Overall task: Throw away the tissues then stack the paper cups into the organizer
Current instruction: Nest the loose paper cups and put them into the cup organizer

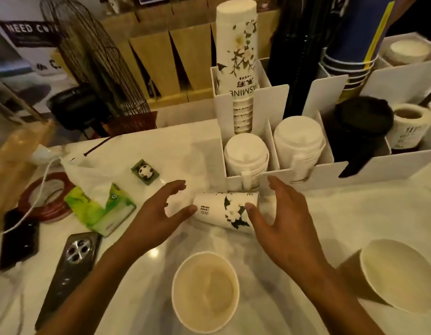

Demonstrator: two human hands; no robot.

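Observation:
A white paper cup (221, 209) with a flower print lies on its side on the marble counter, just in front of the white organizer (330, 172). My left hand (159, 211) is spread at the cup's left end, its thumb touching the base. My right hand (279, 211) is spread at the cup's right end, its thumb on the flower print. Neither hand is closed round the cup. Two more paper cups stand upright near me, one (204, 291) in the middle and one (400, 274) at the right. A tall upside-down stack of flower cups (238, 49) stands in the organizer's rear slot.
Lid stacks (246, 153) (297, 141) fill the organizer's front slots, with black lids (361, 117) and a label roll (407, 124) to the right. At the left lie a green tissue pack (101, 209), a white plastic bag (89, 170), tape (45, 197), two phones (69, 269) (19, 240) and a fan (96, 64).

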